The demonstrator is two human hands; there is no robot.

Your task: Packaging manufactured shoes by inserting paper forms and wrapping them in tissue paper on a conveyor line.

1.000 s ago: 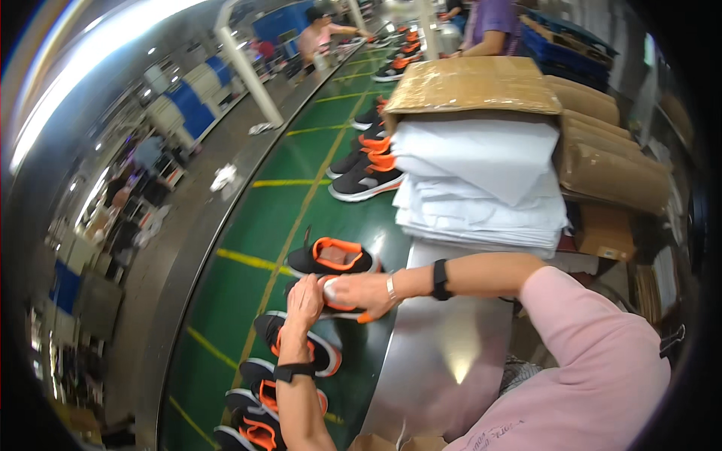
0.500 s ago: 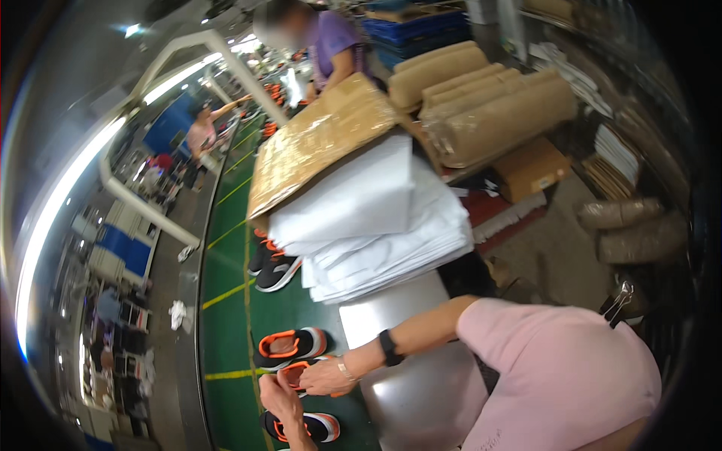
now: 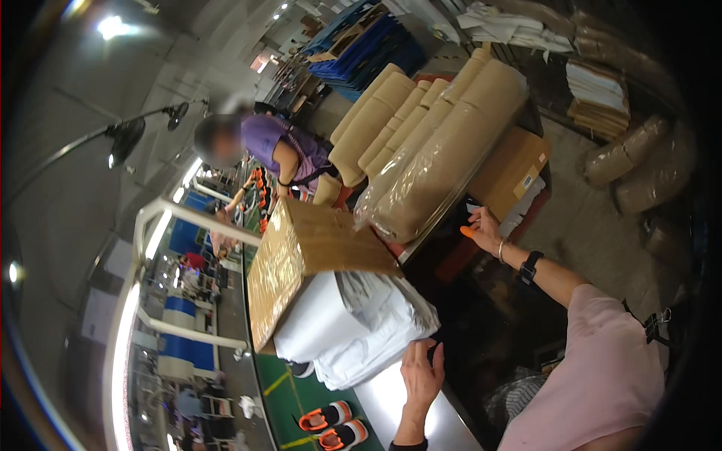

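Observation:
My left hand (image 3: 423, 382) is beside the near right corner of a stack of white sheets (image 3: 376, 323), its fingers bent and apart, holding nothing visible. The sheets stick out of an open cardboard box (image 3: 331, 240) lying on its side. Farther right, my right hand (image 3: 485, 231) reaches out beside a flat brown carton (image 3: 511, 174), fingers apart. One of its digits has a bright orange covering at the tip. Two black shoes with orange linings, a farther shoe (image 3: 325, 416) and a nearer shoe (image 3: 344, 436), sit on the green conveyor belt (image 3: 282, 398), apart from both hands.
A bare metal plate (image 3: 387, 395) runs beside the belt. Brown paper rolls (image 3: 444, 143), partly wrapped in clear plastic, lie beyond the carton. A co-worker in purple (image 3: 278, 150) stands past the box. Blue pallets (image 3: 368, 49) are stacked behind; wrapped bundles (image 3: 628, 154) lie at right.
The view has swung to the right. Both hands have left the shoe on the belt: the left is now by the white sheets, the right has stretched out to the carton.

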